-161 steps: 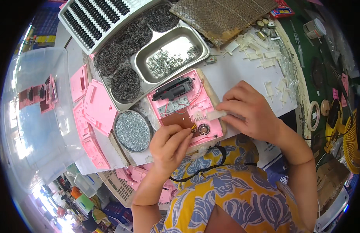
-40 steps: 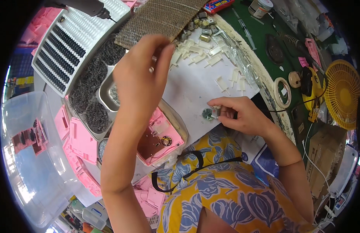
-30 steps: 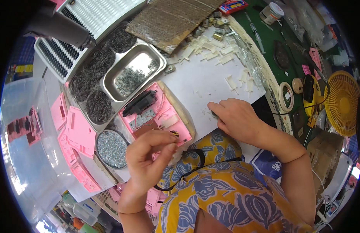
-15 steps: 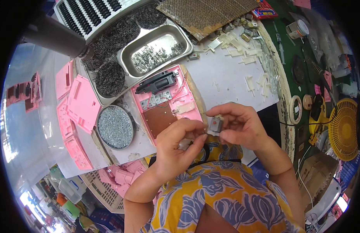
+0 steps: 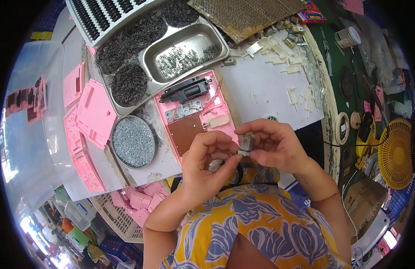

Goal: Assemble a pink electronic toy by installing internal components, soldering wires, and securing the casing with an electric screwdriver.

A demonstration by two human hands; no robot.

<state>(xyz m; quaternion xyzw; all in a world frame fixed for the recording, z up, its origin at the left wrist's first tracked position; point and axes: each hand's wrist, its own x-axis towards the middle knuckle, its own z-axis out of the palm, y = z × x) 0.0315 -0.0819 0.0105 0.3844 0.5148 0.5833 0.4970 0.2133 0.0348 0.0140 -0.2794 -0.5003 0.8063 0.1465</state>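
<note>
Between the thumb and fingers of my right hand (image 5: pixel 279 145) is a small grey metal block (image 5: pixel 247 142) with a red mark on one side. My left hand (image 5: pixel 206 162) is closed in a pinch beside it, thumb and forefinger at the end of a small whitish piece (image 5: pixel 243 153) just below the block. Whether that piece is joined to the block I cannot tell. Beyond my hands lies an open pink plastic casing (image 5: pixel 222 111). It holds a black oblong unit (image 5: pixel 186 92), a metal plate with wires (image 5: pixel 186 110), a brown panel (image 5: pixel 185 136) and a whitish plastic slider (image 5: pixel 217 121).
Steel trays (image 5: pixel 223 47) with dark springs stand at the back. A round dish of small silvery parts (image 5: pixel 133 142) and pink panels (image 5: pixel 95 113) lie to the left. Whitish plastic pieces (image 5: pixel 292 96) lie at the right, near a yellow fan (image 5: pixel 395 154).
The metal block has tilted in my right hand, and the whitish piece now shows beneath it at my left fingertips. The whole view has shifted slightly.
</note>
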